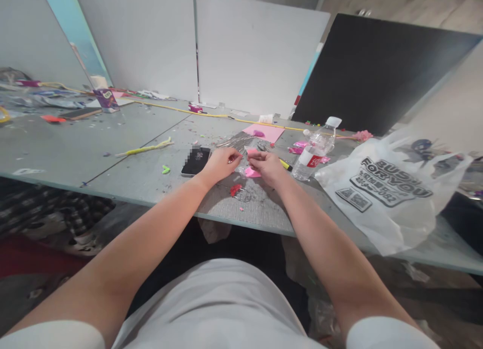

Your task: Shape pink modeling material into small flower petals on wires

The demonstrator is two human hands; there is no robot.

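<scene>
Person seated at grey table (pixel 113 137), both bare forearms stretched forward, hands meeting at the table's near middle.

Left hand (pixel 221 163): fingers curled, tips drawn together in a pinch and pointing right. Right hand (pixel 268 165): fingers likewise curled, tips pointing left, almost touching the left hand's. Between the two sets of fingertips sits a small pink piece (pixel 251 171), resting on the table just beside the right thumb. Whether either hand really grips it is too small to tell.

Just near of the hands: a small red bit (pixel 236 189) with a loop of thin wire (pixel 246 195) beside it.

Left of the left hand, just beside it: a dark phone (pixel 195 161) lying flat. Farther left, a green scrap (pixel 165 169) and a long yellow-green pipe cleaner (pixel 145 148).

Far of the hands: a pink paper sheet (pixel 263 132), flat.

Right of the right hand: a yellow marker (pixel 286 164), then a clear water bottle (pixel 315 150) lying tilted, red label, white cap. Beyond it, at the table's right end, a large white plastic bag (pixel 385 188) with dark print.

Far edge: a yellow cord (pixel 196 112) runs along the white panels; a purple box (pixel 106 99) stands far left.
</scene>
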